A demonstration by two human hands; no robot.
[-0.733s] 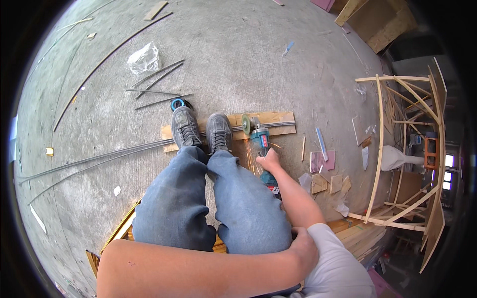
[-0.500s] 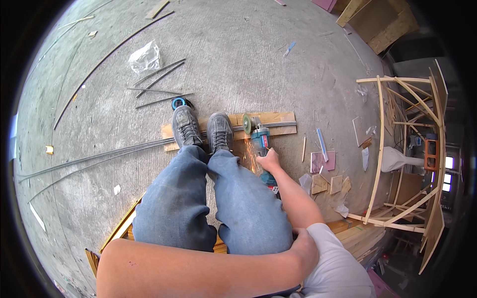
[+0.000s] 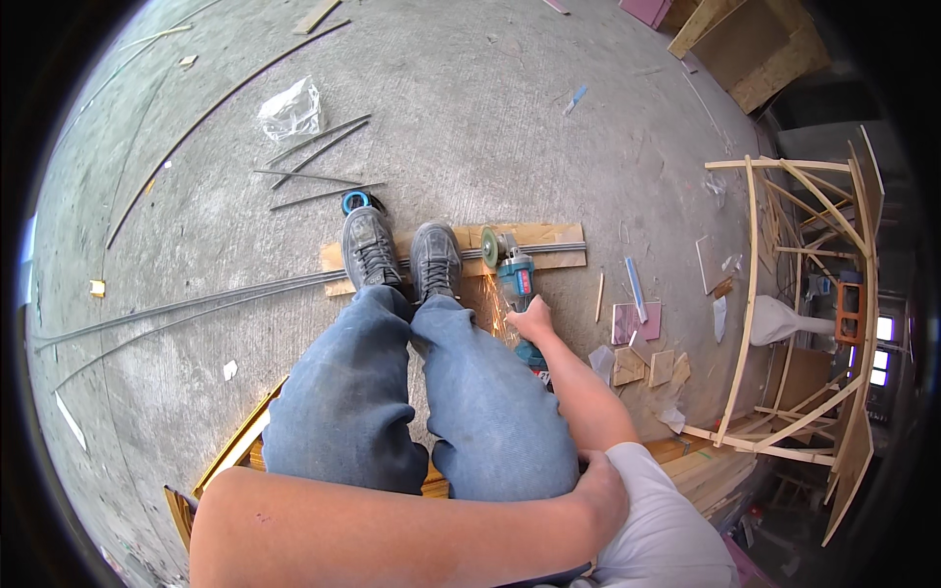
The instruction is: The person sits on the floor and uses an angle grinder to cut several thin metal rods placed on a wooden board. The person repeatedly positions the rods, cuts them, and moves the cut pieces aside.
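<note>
My right hand (image 3: pixel 530 320) is closed around the body of a teal angle grinder (image 3: pixel 517 281). The grinder's disc (image 3: pixel 490 247) meets a bundle of thin grey metal rods (image 3: pixel 554 249) lying along a wooden board (image 3: pixel 569 233). Orange sparks (image 3: pixel 493 299) spray back toward me from the disc. Both my shoes (image 3: pixel 434 260) press on the rods and board, left of the disc. My left forearm crosses my lap, and my left hand (image 3: pixel 600 492) is tucked against my right upper arm, its fingers hidden.
Short cut rods (image 3: pixel 319 157) and a clear plastic bag (image 3: pixel 292 110) lie beyond my feet. A blue tape roll (image 3: pixel 355 202) touches my left shoe. Wood scraps (image 3: pixel 629 367) and a pink board piece (image 3: pixel 637 323) lie right of the grinder. A wooden frame (image 3: pixel 753 294) stands farther right.
The view has shifted very slightly. The grinder stays at the same place on the rods, with sparks still flying, and both hands keep their positions.
</note>
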